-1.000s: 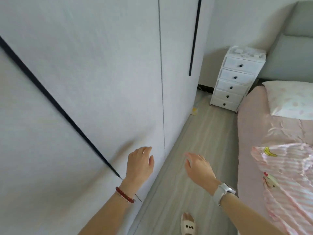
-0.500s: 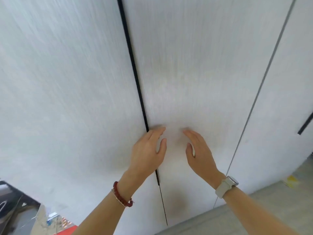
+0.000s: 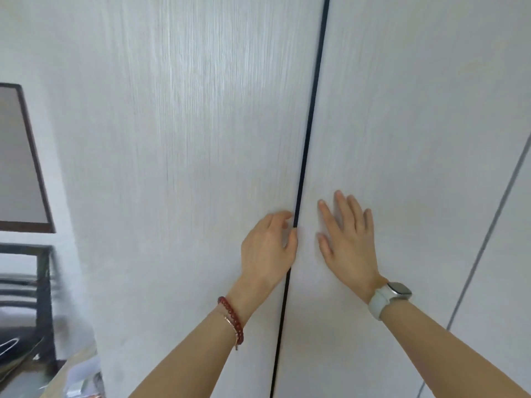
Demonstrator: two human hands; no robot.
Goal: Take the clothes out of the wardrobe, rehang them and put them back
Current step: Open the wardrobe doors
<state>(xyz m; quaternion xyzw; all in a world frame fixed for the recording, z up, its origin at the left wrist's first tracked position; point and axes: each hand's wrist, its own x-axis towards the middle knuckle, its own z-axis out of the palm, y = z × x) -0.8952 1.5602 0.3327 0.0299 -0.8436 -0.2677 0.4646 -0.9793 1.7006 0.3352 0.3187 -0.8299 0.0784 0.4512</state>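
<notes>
Wardrobe (image 3: pixel 186 168): white doors closed, filling the view; clothes not visible.
Left hand (image 3: pixel 268 248): fingers curled at the dark seam (image 3: pixel 309 139) between doors.
Right hand (image 3: pixel 349 239): fingers straight, spread flat on right door.
Writing: none readable.

The shut wardrobe (image 3: pixel 201 168) hides its clothes; blurred furniture (image 3: pixel 26 297) sits cut off at left.
</notes>
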